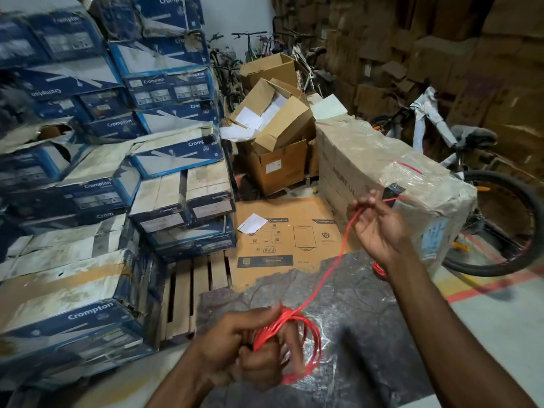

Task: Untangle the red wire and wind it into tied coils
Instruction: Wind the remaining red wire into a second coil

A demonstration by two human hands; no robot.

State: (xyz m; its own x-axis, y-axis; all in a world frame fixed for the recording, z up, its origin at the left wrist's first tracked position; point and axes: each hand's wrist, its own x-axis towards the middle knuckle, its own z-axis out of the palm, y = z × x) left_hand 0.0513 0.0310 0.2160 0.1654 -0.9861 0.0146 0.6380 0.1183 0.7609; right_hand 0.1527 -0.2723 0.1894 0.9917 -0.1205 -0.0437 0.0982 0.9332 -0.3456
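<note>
Head view, left hand (235,346) gripping red wire (329,269) coil, right hand (375,225) pinching the strand, raised.

"Crompton" is printed all over the stacked blue boxes (97,187), and it's repeated on the flat brown cardboard sheet (294,245). On the plastic-wrapped carton (353,148) only "MERCU" can be made out
</note>
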